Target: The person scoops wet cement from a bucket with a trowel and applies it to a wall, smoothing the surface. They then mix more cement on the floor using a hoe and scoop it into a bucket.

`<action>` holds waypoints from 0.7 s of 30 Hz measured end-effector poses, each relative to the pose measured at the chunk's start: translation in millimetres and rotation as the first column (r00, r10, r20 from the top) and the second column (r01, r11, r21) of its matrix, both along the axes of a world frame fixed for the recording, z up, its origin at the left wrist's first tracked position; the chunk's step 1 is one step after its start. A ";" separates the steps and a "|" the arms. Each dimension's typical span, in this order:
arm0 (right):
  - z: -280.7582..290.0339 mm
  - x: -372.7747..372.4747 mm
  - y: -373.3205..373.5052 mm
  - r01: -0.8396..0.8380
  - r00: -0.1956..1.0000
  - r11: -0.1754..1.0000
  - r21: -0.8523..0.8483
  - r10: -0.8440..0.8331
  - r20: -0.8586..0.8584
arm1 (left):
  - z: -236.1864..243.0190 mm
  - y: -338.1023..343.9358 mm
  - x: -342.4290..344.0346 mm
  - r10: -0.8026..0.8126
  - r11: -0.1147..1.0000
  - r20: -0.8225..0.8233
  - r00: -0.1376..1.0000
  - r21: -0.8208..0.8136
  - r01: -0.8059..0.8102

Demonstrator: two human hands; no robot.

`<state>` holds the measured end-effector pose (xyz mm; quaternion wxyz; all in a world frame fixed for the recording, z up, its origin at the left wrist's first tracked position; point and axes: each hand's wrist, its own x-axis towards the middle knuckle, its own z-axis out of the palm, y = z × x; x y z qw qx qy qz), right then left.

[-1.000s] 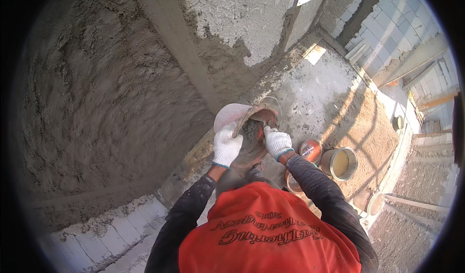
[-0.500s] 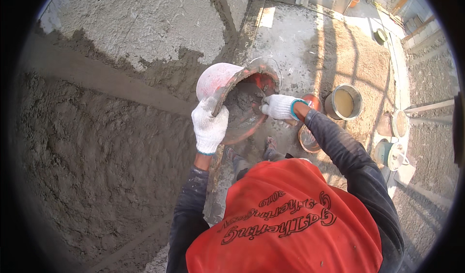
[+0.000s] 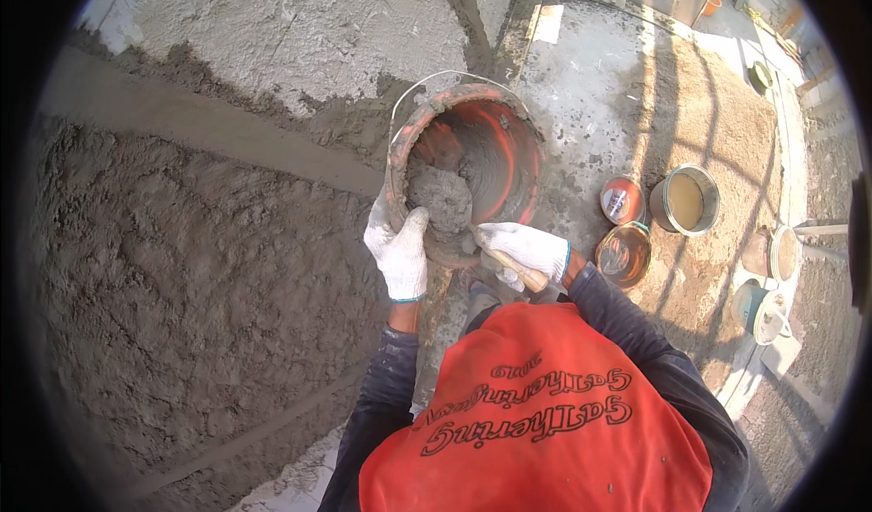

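In my gloved left hand [image 3: 398, 253] is the near-left rim of a red bucket [image 3: 509, 149], its thumb over the edge. The bucket's mouth faces up toward me, and grey mortar coats its inner wall and rim. My gloved right hand [image 3: 529, 247] is closed around the wooden handle of a trowel [image 3: 520, 269] at the near-right rim. A rounded heap of wet mortar [image 3: 440, 201] sits inside the mouth, at the trowel's end, and hides most of the blade. The wire bail arches over the far rim.
Fresh wet plaster [image 3: 209, 258] covers the wall on the left. To the right stand a bucket of murky liquid [image 3: 672, 194], a reddish container [image 3: 622, 200] and an open pail [image 3: 624, 254]. Farther right are two more pails, beside a sand heap [image 3: 699, 103].
The bucket's mouth has turned from facing right to facing up toward me. My right hand has drawn back toward me with the trowel, and a mortar heap now shows.
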<state>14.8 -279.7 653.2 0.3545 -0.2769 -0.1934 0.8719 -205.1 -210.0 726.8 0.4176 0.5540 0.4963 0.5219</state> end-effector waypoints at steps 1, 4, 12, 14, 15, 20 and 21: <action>-1.0 0.5 1.5 -0.016 1.000 1.000 -0.006 0.016 0.023 | -7.1 -4.0 1.1 0.046 0.999 -0.006 0.999 -0.007 -0.046; -26.1 4.7 -1.4 -0.011 0.993 0.998 -0.069 0.019 0.113 | -37.3 -4.0 12.8 0.105 0.991 -0.038 0.994 -0.080 -0.108; -53.7 6.3 -24.6 -0.037 0.964 0.987 -0.154 0.076 0.256 | -104.3 -15.1 -3.4 0.231 0.936 -0.021 0.973 -0.267 -0.228; -80.1 1.9 -32.7 -0.025 0.977 0.983 -0.182 0.063 0.206 | -126.8 -18.6 -13.3 0.267 0.901 -0.042 0.963 -0.344 -0.265; -96.1 0.6 -37.6 -0.001 0.991 0.977 -0.211 0.029 0.132 | -133.0 -20.3 -19.2 0.264 0.868 -0.078 0.961 -0.417 -0.272; -100.5 16.4 -50.1 0.263 0.963 0.921 -0.286 -0.230 0.143 | -156.2 -31.8 -70.9 0.279 0.729 -0.189 0.942 -0.597 -0.336; -99.0 23.9 -48.5 0.387 0.921 0.859 -0.334 -0.346 0.177 | -164.7 -37.1 -80.9 0.322 0.710 -0.181 0.929 -0.603 -0.364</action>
